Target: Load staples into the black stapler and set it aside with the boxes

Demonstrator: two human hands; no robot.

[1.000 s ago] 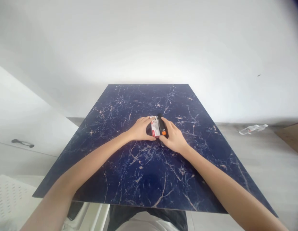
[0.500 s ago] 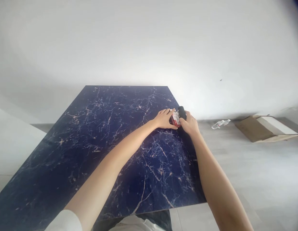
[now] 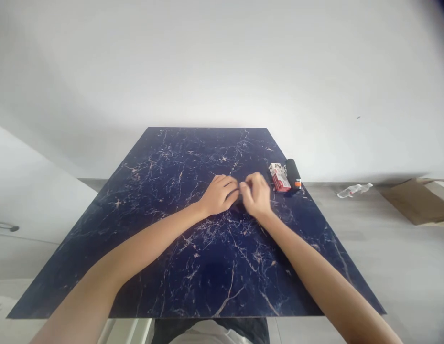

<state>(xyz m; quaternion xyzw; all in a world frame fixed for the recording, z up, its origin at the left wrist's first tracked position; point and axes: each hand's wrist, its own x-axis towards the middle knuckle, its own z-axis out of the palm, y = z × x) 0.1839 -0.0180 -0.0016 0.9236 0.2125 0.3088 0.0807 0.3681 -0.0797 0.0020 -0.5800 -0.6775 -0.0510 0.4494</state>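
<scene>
While looking down from above, see a dark blue table (image 3: 164, 174) with thin white and pinkish lines all over its top. Over the middle of it, see two bare hands close together — with one arm reaching in from the lower left and one from the lower right. Find the left hand (image 3: 220, 195) with its back facing up, fingers bent and thumb a little apart. Find the right hand (image 3: 258, 195) just beside, with fingers curled in and a bit blurry. Notice a small dark patch between the fingertips, too smeared to name. Cannot tell about a grip in either hand, or about touching between the two.

Now look to the right of the right hand, near the right edge of the table. Find a small red and white box (image 3: 279, 178) lying there, apart from both hands. Just to the right of the box, see a black roll-shaped thing (image 3: 292, 173) lying on its side, with a bit of orange at the near end. Cannot tell about touching between box and roll.

On the pale floor (image 3: 372, 258) to the right, find a clear plastic thing (image 3: 354, 190) near the wall (image 3: 207, 62) — and then a brown cardboard box (image 3: 415, 200). At the far left, see a white door with a dark handle (image 3: 5, 226).
</scene>
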